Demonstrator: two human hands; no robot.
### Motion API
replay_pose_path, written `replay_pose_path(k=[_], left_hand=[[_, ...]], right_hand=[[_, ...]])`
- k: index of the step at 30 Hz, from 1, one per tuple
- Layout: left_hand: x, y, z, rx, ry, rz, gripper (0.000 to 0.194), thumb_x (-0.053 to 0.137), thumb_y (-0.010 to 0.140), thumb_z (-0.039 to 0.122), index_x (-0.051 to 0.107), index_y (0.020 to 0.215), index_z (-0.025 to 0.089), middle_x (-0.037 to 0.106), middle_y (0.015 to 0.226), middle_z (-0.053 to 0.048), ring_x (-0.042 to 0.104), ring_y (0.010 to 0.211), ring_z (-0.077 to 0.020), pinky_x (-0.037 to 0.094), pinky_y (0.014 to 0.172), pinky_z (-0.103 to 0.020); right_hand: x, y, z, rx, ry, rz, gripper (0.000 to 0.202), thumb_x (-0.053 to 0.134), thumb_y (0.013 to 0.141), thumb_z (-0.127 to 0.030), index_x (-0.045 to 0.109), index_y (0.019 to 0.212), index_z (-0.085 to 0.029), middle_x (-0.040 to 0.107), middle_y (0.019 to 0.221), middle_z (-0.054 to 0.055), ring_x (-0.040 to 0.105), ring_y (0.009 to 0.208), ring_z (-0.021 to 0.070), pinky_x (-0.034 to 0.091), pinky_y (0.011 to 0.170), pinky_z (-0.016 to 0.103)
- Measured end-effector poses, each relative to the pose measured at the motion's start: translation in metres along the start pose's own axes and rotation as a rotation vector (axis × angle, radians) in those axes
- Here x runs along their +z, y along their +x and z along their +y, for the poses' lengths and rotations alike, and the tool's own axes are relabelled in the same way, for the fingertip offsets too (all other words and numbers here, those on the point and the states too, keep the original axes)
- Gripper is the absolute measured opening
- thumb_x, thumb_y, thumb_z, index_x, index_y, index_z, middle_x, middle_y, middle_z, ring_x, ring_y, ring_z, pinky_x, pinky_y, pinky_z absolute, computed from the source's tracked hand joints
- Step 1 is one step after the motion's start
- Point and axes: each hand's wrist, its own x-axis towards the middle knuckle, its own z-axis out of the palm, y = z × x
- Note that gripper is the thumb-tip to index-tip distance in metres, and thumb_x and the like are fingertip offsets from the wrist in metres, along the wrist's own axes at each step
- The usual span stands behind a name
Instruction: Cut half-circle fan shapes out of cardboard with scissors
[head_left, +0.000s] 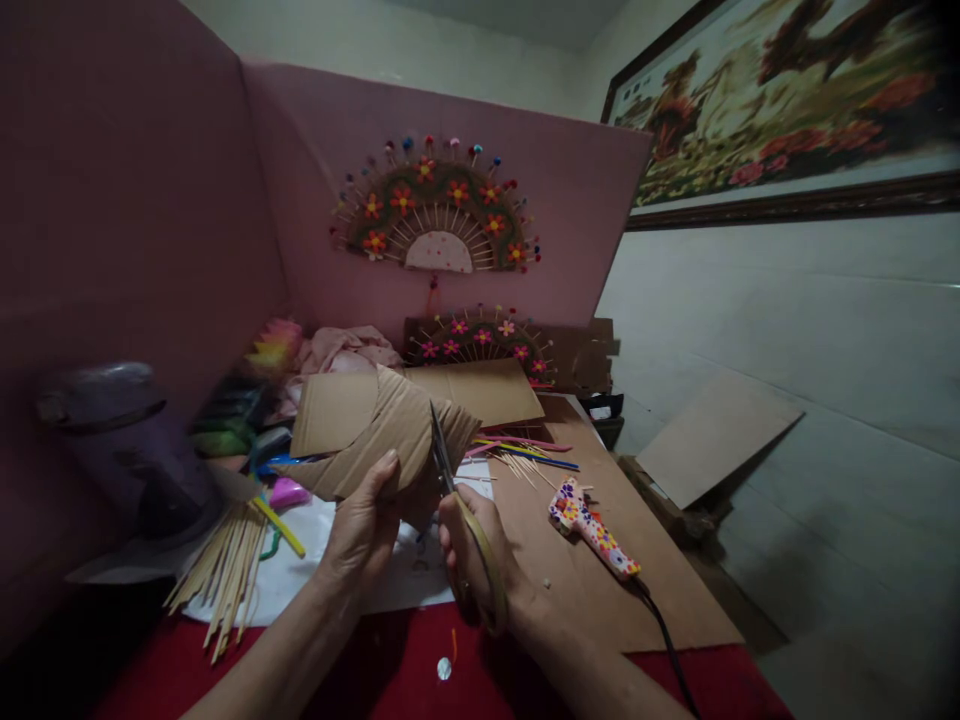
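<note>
Head view: left hand (367,525) grips a piece of corrugated cardboard (367,435), thumb on its face, just below and left of the view's centre. Right hand (476,545) is closed around the handles of scissors (448,480), blades at the cardboard's three o'clock side. Reckoned from that cardboard, a flower-patterned glue gun (596,530) (cord trailing) lies at four o'clock, wooden sticks (225,565) near eight, and a flower-decorated fan ornament (442,205) between twelve and one.
</note>
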Motion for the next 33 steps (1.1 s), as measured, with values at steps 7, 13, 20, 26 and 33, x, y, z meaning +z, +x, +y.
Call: replay_pose_path(k=[7, 13, 20, 26, 33], left_hand=[[-0.002, 0.002, 0.000, -0.001, 0.013, -0.018, 0.013, 0.058, 0.078, 0.003, 0.067, 0.083, 0.010, 0.073, 0.075, -0.004, 0.068, 0.064, -0.0142, 0.056, 0.057, -0.022], [-0.003, 0.003, 0.000, 0.007, 0.006, -0.031, 0.015, 0.059, 0.077, 0.004, 0.068, 0.086, 0.011, 0.073, 0.080, -0.006, 0.069, 0.069, -0.0154, 0.058, 0.063, -0.025], [-0.007, 0.007, -0.001, -0.035, 0.018, -0.079, 0.014, 0.059, 0.078, 0.008, 0.069, 0.088, 0.009, 0.074, 0.084, -0.008, 0.069, 0.073, -0.0178, 0.058, 0.067, -0.027], [-0.013, 0.012, -0.003, -0.082, 0.023, -0.087, 0.014, 0.064, 0.075, 0.012, 0.070, 0.088, 0.010, 0.074, 0.089, -0.009, 0.070, 0.078, -0.0195, 0.058, 0.071, -0.029], [-0.012, 0.012, 0.000, -0.061, 0.014, -0.100, 0.012, 0.062, 0.076, 0.009, 0.070, 0.084, 0.012, 0.074, 0.083, -0.006, 0.069, 0.072, -0.0168, 0.058, 0.066, -0.025]], right_hand=[[-0.002, 0.003, 0.012, 0.029, -0.026, 0.031, 0.052, 0.054, 0.075, -0.071, 0.046, 0.078, -0.019, 0.041, 0.054, -0.007, 0.035, 0.042, 0.0053, 0.027, 0.039, 0.016], [0.001, 0.001, 0.011, -0.004, -0.034, 0.056, 0.053, 0.054, 0.073, -0.072, 0.042, 0.074, -0.020, 0.039, 0.051, -0.008, 0.034, 0.040, 0.0056, 0.028, 0.038, 0.017], [0.005, -0.002, 0.005, -0.022, -0.037, 0.097, 0.048, 0.058, 0.074, -0.065, 0.044, 0.071, -0.020, 0.038, 0.049, -0.009, 0.032, 0.042, 0.0060, 0.026, 0.041, 0.018], [0.007, -0.002, 0.005, -0.022, -0.020, 0.137, 0.044, 0.061, 0.073, -0.061, 0.047, 0.069, -0.019, 0.038, 0.049, -0.008, 0.031, 0.044, 0.0065, 0.026, 0.041, 0.019], [0.004, 0.003, 0.010, 0.035, 0.065, 0.093, 0.057, 0.065, 0.061, -0.071, 0.048, 0.074, -0.019, 0.041, 0.052, -0.008, 0.033, 0.042, 0.0054, 0.027, 0.039, 0.018]])
